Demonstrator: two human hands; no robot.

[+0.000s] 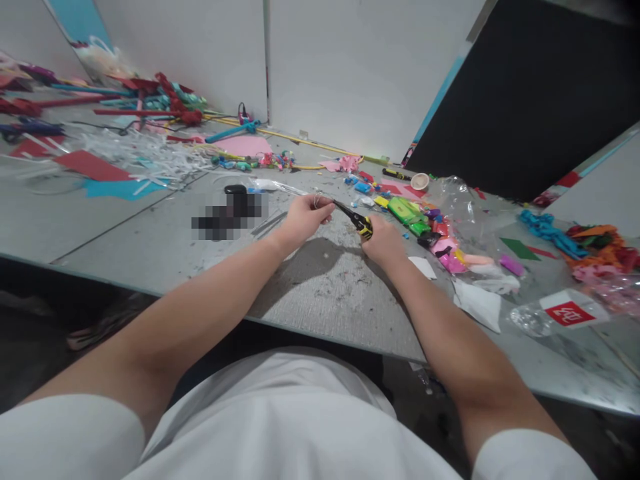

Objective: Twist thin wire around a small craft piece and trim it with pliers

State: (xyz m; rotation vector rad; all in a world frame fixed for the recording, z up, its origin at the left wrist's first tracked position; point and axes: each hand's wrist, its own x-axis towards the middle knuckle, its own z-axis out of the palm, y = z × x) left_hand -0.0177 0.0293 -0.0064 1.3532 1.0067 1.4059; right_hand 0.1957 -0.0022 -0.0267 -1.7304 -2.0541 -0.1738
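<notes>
Right grip (385, 241) clasps pliers (359, 221), tips beside left grip (303, 217), which pinches thin wire (316, 199).

Grey table (350, 303), blue paper (123, 191), white strips (140, 150), green card (519, 249), labelled bottle (563, 313)

The right hand (384, 240) hides part of the pliers (356, 217). Wire (316, 200) at the left hand (303, 219) is too thin to trace. A pixelated patch (227, 218) covers part of the table (357, 310).

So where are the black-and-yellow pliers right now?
In the head view, just right of centre above the table, the pliers are in the right hand, their tips at the fingertips of the left hand.
</notes>
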